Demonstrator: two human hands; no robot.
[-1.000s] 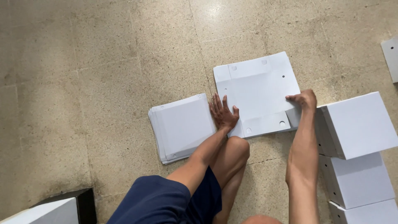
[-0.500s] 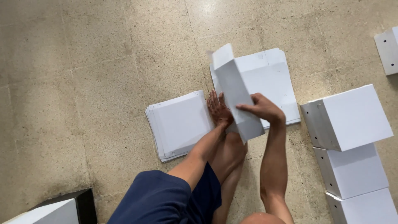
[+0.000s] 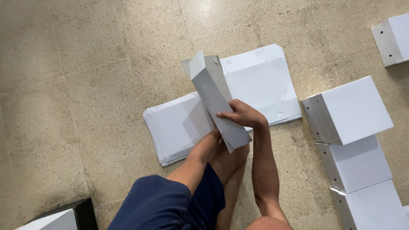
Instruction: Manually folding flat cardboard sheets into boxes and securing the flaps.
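White cardboard sheet point(image 3: 217, 102) held half-folded in closed right hand point(image 3: 243, 116); left hand point(image 3: 215, 135) hidden behind, grip unclear. Risk judged: crooked crease, sheet slipped onto stack point(image 3: 177, 127).

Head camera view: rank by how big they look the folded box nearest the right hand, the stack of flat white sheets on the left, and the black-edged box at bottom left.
1. Folded box
2. Stack of flat sheets, close in size, so unsure
3. Black-edged box, cut off by the frame
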